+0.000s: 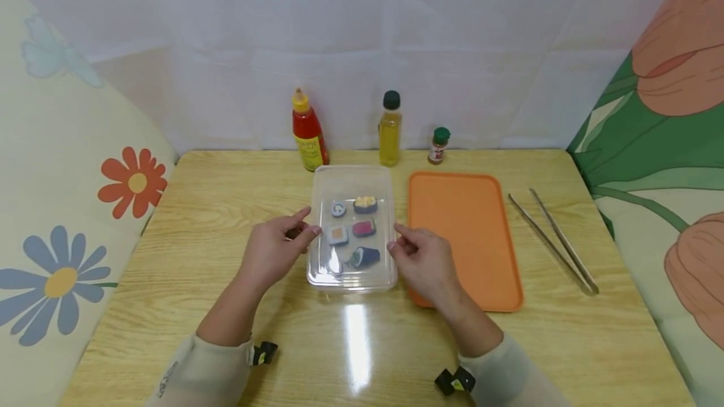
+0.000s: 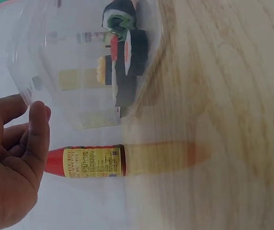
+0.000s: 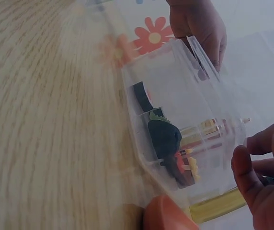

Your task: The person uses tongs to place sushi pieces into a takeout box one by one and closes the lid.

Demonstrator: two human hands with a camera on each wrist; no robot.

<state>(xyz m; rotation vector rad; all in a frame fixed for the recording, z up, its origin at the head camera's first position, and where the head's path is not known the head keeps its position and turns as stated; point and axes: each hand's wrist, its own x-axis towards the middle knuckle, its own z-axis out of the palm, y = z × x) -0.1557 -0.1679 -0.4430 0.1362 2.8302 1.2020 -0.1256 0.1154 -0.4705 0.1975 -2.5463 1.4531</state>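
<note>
A clear plastic container (image 2: pixel 74 103) stands on the table with several sushi pieces inside, among them a dark cone-shaped hand roll (image 1: pixel 366 257), a pink-topped piece (image 1: pixel 364 227) and a yellow-topped piece (image 1: pixel 365 205). Over it lies a clear lid (image 1: pixel 352 179), its rim showing along the top in the right wrist view. My left hand (image 1: pixel 275 245) pinches the lid's left edge between thumb and fingers. On the opposite side, my right hand (image 1: pixel 425 259) pinches the right edge the same way. Both hands are at rim height, above the tabletop.
An orange tray (image 1: pixel 460 231) lies right of the container, partly under my right hand. Metal tongs (image 1: pixel 557 244) lie farther right. Along the back stand a red sauce bottle (image 1: pixel 308 134), an oil bottle (image 1: pixel 389 134) and a small green-capped spice jar (image 1: pixel 438 145).
</note>
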